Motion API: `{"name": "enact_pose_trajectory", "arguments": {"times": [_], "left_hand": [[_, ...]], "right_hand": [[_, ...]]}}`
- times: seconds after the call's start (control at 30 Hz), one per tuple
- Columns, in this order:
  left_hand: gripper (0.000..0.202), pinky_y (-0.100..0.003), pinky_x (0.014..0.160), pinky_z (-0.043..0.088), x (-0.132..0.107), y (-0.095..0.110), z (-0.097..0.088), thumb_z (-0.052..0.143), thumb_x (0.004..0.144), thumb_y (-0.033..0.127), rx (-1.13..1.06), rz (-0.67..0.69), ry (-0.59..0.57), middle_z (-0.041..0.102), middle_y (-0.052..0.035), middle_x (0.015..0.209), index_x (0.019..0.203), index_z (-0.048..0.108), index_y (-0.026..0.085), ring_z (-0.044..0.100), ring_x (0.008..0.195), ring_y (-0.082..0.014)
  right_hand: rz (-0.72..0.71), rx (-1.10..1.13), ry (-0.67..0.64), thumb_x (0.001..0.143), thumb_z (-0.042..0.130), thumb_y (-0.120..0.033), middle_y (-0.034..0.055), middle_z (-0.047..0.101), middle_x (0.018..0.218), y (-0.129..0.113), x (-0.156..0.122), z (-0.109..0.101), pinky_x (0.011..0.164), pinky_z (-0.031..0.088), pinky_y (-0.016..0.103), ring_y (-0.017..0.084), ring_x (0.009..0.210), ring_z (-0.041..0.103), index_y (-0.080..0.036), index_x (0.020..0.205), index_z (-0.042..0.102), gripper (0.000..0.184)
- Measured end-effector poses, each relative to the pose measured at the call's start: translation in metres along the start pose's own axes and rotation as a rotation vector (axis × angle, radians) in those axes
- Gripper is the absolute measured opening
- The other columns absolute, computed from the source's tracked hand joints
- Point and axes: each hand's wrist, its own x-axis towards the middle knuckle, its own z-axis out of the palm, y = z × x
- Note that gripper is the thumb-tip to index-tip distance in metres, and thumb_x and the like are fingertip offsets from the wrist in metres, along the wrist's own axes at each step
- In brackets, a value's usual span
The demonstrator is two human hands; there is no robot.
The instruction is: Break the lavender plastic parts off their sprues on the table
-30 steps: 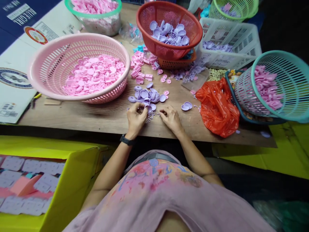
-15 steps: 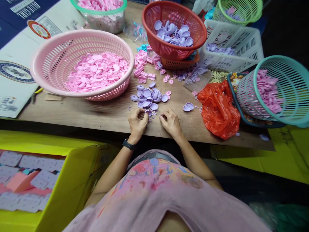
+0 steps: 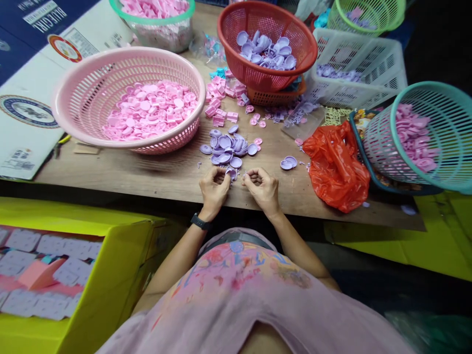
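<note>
My left hand (image 3: pixel 214 188) and my right hand (image 3: pixel 262 188) rest side by side near the front edge of the wooden table (image 3: pixel 147 172), both with fingers curled. The left hand pinches a small purple plastic piece (image 3: pixel 231 173) at its fingertips. The right hand's fingers are closed on something I cannot make out. Just beyond the hands lies a small pile of purple round shells (image 3: pixel 228 147). A joined purple pair (image 3: pixel 286 162) lies to the right of it.
A pink basket (image 3: pixel 73 93) of pink pieces sits at left, a red basket (image 3: pixel 302 49) of purple shells behind, a white crate (image 3: pixel 391 69) and a tilted teal basket (image 3: pixel 453 162) at right. An orange bag (image 3: pixel 337 164) lies nearby. A yellow box (image 3: pixel 110 275) stands below left.
Both hands have drawn back toward the table's front edge and closer together, with fingers curled tighter. The camera view shifted slightly.
</note>
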Motion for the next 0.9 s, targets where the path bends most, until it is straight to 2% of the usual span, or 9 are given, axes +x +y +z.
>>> {"name": "enact_pose_trajectory", "arguments": {"times": [0.2, 0.33, 0.47, 0.63, 0.9], "left_hand": [[0.015, -0.022, 0.061, 0.051, -0.004, 0.003, 0.003, 0.066, 0.086, 0.034, 0.070, 0.059, 0.017, 0.069, -0.0014, 0.078, 0.090, 0.069, 0.020, 0.062, 0.063, -0.0107], [0.013, -0.023, 0.064, 0.051, -0.006, 0.007, 0.003, 0.066, 0.087, 0.032, 0.107, 0.117, 0.022, 0.069, -0.0021, 0.081, 0.089, 0.070, 0.020, 0.063, 0.067, -0.0114], [0.010, -0.023, 0.064, 0.049, -0.008, 0.012, 0.003, 0.065, 0.088, 0.029, 0.136, 0.189, 0.033, 0.068, -0.0011, 0.080, 0.087, 0.069, 0.020, 0.061, 0.068, -0.0110], [0.010, -0.024, 0.064, 0.049, -0.010, 0.015, 0.004, 0.063, 0.089, 0.028, 0.166, 0.253, 0.021, 0.066, -0.0012, 0.080, 0.086, 0.068, 0.020, 0.059, 0.068, -0.0119], [0.013, -0.023, 0.064, 0.047, -0.010, 0.015, 0.005, 0.061, 0.092, 0.028, 0.241, 0.337, 0.023, 0.063, -0.0003, 0.076, 0.084, 0.067, 0.020, 0.057, 0.066, -0.0111]], "right_hand": [[0.002, 0.037, -0.019, 0.088, 0.065, -0.036, 0.0015, 0.075, 0.081, -0.007, 0.000, 0.003, 0.070, 0.060, 0.027, 0.019, 0.074, 0.076, -0.023, 0.084, 0.064, 0.014], [-0.051, -0.020, -0.021, 0.088, 0.065, -0.033, 0.0007, 0.074, 0.080, -0.009, -0.002, 0.005, 0.072, 0.059, 0.027, 0.017, 0.071, 0.073, -0.024, 0.082, 0.065, 0.011], [-0.127, -0.072, -0.018, 0.089, 0.063, -0.031, 0.0013, 0.073, 0.081, -0.010, -0.001, 0.007, 0.073, 0.058, 0.027, 0.016, 0.071, 0.071, -0.024, 0.081, 0.064, 0.011], [-0.081, -0.046, -0.066, 0.090, 0.062, -0.031, 0.0008, 0.074, 0.083, -0.012, 0.000, 0.006, 0.071, 0.059, 0.026, 0.016, 0.072, 0.072, -0.023, 0.084, 0.064, 0.010], [-0.120, -0.081, -0.060, 0.091, 0.062, -0.031, 0.0018, 0.075, 0.082, -0.013, 0.000, 0.004, 0.071, 0.057, 0.024, 0.015, 0.071, 0.072, -0.022, 0.084, 0.066, 0.012]]}}
